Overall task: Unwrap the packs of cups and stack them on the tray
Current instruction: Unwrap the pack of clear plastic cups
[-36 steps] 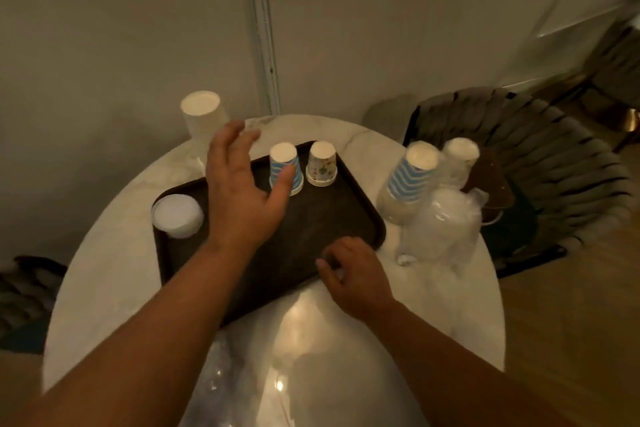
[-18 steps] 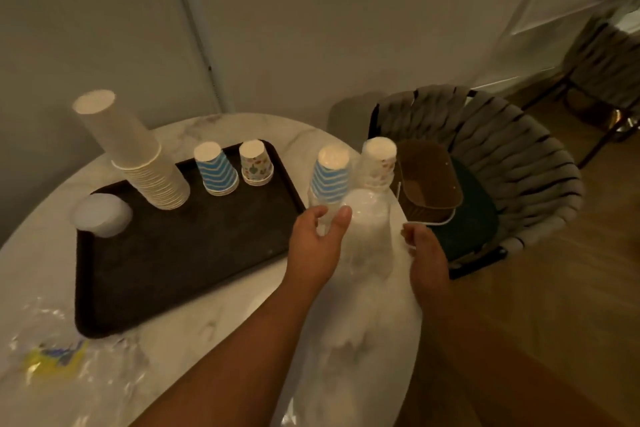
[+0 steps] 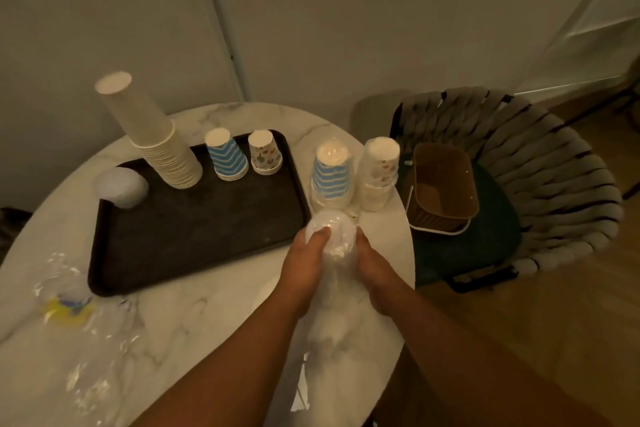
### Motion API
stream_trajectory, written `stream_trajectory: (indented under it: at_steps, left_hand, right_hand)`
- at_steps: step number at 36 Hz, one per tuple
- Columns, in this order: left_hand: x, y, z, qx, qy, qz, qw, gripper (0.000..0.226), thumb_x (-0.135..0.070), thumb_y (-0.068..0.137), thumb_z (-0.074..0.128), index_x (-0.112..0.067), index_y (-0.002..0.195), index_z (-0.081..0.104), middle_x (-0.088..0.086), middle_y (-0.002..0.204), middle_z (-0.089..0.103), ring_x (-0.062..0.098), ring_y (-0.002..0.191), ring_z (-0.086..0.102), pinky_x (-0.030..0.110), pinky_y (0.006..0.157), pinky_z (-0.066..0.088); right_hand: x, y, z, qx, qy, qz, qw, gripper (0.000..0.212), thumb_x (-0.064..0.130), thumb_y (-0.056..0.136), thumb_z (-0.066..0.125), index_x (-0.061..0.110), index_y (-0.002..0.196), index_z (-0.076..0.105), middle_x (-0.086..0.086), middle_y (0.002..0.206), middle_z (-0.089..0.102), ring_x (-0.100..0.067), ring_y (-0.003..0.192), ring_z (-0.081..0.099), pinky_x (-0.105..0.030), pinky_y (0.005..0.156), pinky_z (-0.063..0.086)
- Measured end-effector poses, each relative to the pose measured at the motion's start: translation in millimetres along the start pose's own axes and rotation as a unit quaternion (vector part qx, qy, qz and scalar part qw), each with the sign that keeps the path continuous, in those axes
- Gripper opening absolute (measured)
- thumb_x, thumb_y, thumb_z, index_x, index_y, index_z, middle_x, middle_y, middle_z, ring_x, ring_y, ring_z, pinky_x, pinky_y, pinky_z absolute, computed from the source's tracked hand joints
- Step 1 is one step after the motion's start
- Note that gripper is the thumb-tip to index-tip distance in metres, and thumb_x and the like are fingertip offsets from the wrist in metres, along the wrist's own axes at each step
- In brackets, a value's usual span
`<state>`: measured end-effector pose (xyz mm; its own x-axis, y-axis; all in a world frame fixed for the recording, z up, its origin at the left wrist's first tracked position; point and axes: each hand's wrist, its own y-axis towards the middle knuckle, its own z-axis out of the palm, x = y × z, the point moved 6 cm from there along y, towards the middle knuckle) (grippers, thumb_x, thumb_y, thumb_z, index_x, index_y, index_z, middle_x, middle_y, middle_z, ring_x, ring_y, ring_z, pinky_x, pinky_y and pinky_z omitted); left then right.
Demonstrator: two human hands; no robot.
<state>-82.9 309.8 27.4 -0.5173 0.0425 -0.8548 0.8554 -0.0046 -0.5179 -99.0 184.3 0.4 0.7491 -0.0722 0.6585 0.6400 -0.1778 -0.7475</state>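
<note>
A wrapped pack of clear plastic cups (image 3: 333, 232) stands at the table's right side, gripped from both sides by my left hand (image 3: 306, 256) and my right hand (image 3: 372, 262). On the dark tray (image 3: 194, 229) stand a tall leaning stack of white cups (image 3: 152, 139), a short blue-striped stack (image 3: 225, 154), a small patterned stack (image 3: 265, 152) and a white foam cup stack (image 3: 122, 186) at its left edge. Behind my hands two more wrapped packs stand on the table: blue-striped cups (image 3: 331, 173) and patterned cups (image 3: 378, 173).
Crumpled clear wrappers (image 3: 79, 315) with a yellow label lie on the round marble table (image 3: 194, 322) at the left. A woven chair (image 3: 540, 184) holding a brown basket (image 3: 443, 187) stands to the right, close to the table edge. A wall is behind.
My left hand left the tray and both hands went right to the clear cup pack, closing round it and drawing it nearer. The view swung right and then back toward the tray.
</note>
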Motion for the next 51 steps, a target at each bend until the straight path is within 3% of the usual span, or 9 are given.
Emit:
stream_trajectory:
  at_steps: [5,9,15,21,26,31,44,48,51]
  left_hand:
    - [17.8,-30.8,-68.4,-0.045,0.021,-0.027,0.998,0.031,-0.046,0.094,0.053,-0.03,0.121,0.056,0.001,0.111,0.065,0.02,0.101,0.063,0.041,0.092,0.052]
    - [29.0,-51.8,-119.3,-0.023,0.023,-0.032,0.999,0.013,-0.042,0.097,0.051,-0.035,0.102,0.06,-0.003,0.106,0.066,0.019,0.101,0.063,0.041,0.095,0.051]
    - [45.2,-65.6,-172.9,0.016,0.006,-0.042,0.999,0.014,-0.041,0.097,0.05,-0.037,0.11,0.055,-0.005,0.111,0.063,0.017,0.1,0.061,0.044,0.093,0.05]
    - [55.3,-70.0,-189.5,0.038,-0.014,-0.06,0.997,0.02,-0.045,0.095,0.051,-0.04,0.114,0.052,-0.002,0.119,0.059,0.023,0.107,0.058,0.049,0.095,0.05]
    - [57.7,-75.4,-192.8,0.044,-0.092,-0.072,0.992,0.017,-0.04,0.091,0.056,-0.032,0.107,0.057,0.002,0.111,0.063,0.022,0.1,0.061,0.035,0.078,0.051]
    - [58.4,-79.6,-187.9,0.066,-0.19,-0.071,0.977,0.088,-0.056,0.057,0.07,-0.012,0.132,0.055,0.022,0.126,0.062,0.037,0.114,0.061,0.043,0.087,0.051]
    - [27.4,-91.9,-160.6,0.065,-0.302,-0.006,0.951,0.103,-0.035,0.05,0.077,0.007,0.137,0.044,0.027,0.112,0.057,0.04,0.102,0.056,0.051,0.097,0.044]
    - [23.6,-95.0,-158.2,0.067,-0.311,-0.013,0.948,0.085,-0.033,0.049,0.071,0.007,0.122,0.056,0.022,0.095,0.065,0.033,0.088,0.064,0.041,0.083,0.052]
    - [22.5,-98.1,-155.0,0.084,-0.305,-0.016,0.948,0.057,-0.025,0.053,0.067,0.001,0.104,0.063,0.014,0.077,0.069,0.024,0.071,0.068,0.032,0.067,0.057]
  right_hand:
    - [-29.4,-32.4,55.1,0.097,-0.015,-0.03,0.995,0.061,0.064,0.095,0.032,0.025,0.139,0.05,-0.004,0.139,0.053,-0.02,0.124,0.051,-0.041,0.111,0.037]
    - [-52.4,-48.5,100.4,0.149,0.0,-0.021,0.989,0.054,0.067,0.092,0.038,0.03,0.124,0.061,0.003,0.123,0.065,-0.016,0.112,0.061,-0.042,0.106,0.044]
    - [-65.8,-68.3,147.4,0.124,0.04,-0.005,0.991,0.039,0.044,0.1,0.045,0.018,0.122,0.063,-0.004,0.12,0.067,-0.023,0.11,0.061,-0.048,0.104,0.045]
    - [-67.8,-75.0,157.7,0.065,0.08,-0.023,0.994,0.024,0.023,0.097,0.051,0.01,0.111,0.067,-0.011,0.108,0.07,-0.024,0.099,0.066,-0.038,0.078,0.057]
    - [-75.8,-79.1,164.0,0.103,0.167,0.028,0.98,0.031,0.024,0.093,0.06,0.004,0.116,0.065,-0.015,0.109,0.071,-0.027,0.1,0.066,-0.038,0.084,0.055]
    - [-70.6,-79.0,166.4,0.197,0.183,0.05,0.962,0.043,0.027,0.086,0.063,0.002,0.121,0.063,-0.016,0.112,0.07,-0.03,0.106,0.065,-0.042,0.092,0.051]
    - [-54.9,-80.4,150.6,0.311,0.21,0.005,0.927,0.051,0.031,0.086,0.057,0.006,0.131,0.056,-0.02,0.127,0.062,-0.029,0.108,0.064,-0.037,0.079,0.057]
    - [-51.4,-74.3,142.1,0.29,0.191,-0.046,0.937,0.053,0.028,0.082,0.065,0.005,0.128,0.057,-0.019,0.116,0.067,-0.026,0.098,0.069,-0.035,0.073,0.057]
    - [-53.4,-72.9,137.2,0.287,0.152,-0.064,0.944,0.081,0.043,0.065,0.085,0.005,0.13,0.057,-0.021,0.124,0.062,-0.028,0.106,0.066,-0.036,0.08,0.056]
